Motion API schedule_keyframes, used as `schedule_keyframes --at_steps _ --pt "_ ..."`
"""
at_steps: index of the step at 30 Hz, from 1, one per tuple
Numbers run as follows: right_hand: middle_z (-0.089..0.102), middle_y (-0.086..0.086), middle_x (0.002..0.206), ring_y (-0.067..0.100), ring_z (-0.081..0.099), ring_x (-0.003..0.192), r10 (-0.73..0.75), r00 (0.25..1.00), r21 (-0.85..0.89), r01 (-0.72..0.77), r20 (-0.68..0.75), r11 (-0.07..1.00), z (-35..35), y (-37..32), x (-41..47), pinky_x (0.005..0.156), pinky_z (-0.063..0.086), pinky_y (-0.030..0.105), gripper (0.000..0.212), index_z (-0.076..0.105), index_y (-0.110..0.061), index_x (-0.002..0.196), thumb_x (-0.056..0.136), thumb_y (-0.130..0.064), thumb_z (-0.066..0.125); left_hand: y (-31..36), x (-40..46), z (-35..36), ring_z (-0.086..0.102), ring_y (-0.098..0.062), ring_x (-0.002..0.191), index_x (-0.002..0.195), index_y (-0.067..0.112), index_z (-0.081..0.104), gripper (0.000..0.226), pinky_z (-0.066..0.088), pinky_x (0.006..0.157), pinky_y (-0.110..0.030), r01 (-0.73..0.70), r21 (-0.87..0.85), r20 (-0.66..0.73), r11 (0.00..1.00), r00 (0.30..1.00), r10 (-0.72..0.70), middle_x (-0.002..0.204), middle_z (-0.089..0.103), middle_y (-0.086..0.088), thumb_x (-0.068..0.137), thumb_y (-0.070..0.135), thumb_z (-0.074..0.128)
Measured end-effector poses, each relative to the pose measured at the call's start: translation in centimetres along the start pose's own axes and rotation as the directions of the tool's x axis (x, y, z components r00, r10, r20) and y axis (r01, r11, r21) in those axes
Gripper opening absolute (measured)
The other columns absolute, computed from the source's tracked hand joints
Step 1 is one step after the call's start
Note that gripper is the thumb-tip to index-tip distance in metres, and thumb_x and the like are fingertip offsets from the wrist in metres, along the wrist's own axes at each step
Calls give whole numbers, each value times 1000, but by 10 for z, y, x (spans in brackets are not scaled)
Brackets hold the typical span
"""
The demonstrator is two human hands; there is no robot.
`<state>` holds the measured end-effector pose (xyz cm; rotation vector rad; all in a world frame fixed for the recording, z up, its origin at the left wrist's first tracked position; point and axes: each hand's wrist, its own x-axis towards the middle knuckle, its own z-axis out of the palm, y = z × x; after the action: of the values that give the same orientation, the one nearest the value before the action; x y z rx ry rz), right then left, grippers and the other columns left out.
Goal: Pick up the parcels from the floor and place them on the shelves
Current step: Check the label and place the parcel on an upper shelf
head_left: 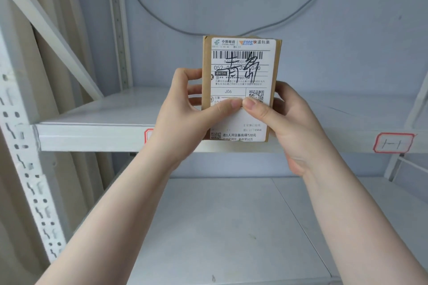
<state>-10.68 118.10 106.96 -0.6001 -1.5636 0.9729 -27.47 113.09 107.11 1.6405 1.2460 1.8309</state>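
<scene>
I see both thumbs meeting on the label: my left hand (pixel 185 120) and right hand (pixel 294 127) are closed around a small cardboard parcel (pixel 240 85), fingers wrapped behind its side edges. The parcel stands upright, long axis toward 12 o'clock, its white shipping label (pixel 242 71) facing me. It hovers in front of the upper shelf (pixel 97 122) of a white metal rack; a lower shelf (pixel 220 227) sits at 6 o'clock. A grey cable (pixel 185 30) droops across the pale wall.

Head-worn view, close before shelves (pixel 97 136)
</scene>
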Motion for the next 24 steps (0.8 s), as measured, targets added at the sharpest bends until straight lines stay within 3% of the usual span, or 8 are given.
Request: schedule_keyframes --at_steps 4,8,14,19,24 --pt "74 3 113 14 72 100 18 999 -8 -17 28 1000 -2 7 30 85 57 35 65 55 -19 130 71 -32 81 -4 27 2 75 -11 88 123 21 51 64 62 68 -27 28 -20 6 999 1000 -28 111 71 2 71 29 87" --pt "74 1 114 14 71 103 41 997 -52 -37 70 998 -7 13 63 97 53 42 63 54 -21 131 74 -32 80 -13 55 4 75 -11 86 123 21 49 67 57 65 -21 70 -27 10 997 998 -69 112 71 0 69 29 88" --pt "75 1 107 12 74 90 104 985 -78 -94 134 992 -11 24 113 83 57 31 57 54 -19 131 80 -29 76 -27 102 10 74 -20 98 126 21 47 78 58 89 -39 141 0 13 990 990 -141 116 72 -3 61 36 88" --pt "75 3 109 19 73 93 168 973 -157 -143 161 977 -20 32 156 92 55 36 62 53 -20 133 78 -35 77 -34 136 22 73 -13 85 127 16 45 63 58 74 -29 229 7 37 973 973 -229 105 72 -1 77 26 82" --pt "76 3 103 19 74 86 263 942 -161 -232 208 959 -24 47 189 86 59 37 47 59 -16 122 81 -32 75 -49 166 30 72 -17 89 132 16 46 68 58 79 -35 343 42 35 938 938 -344 106 73 -2 76 30 83"
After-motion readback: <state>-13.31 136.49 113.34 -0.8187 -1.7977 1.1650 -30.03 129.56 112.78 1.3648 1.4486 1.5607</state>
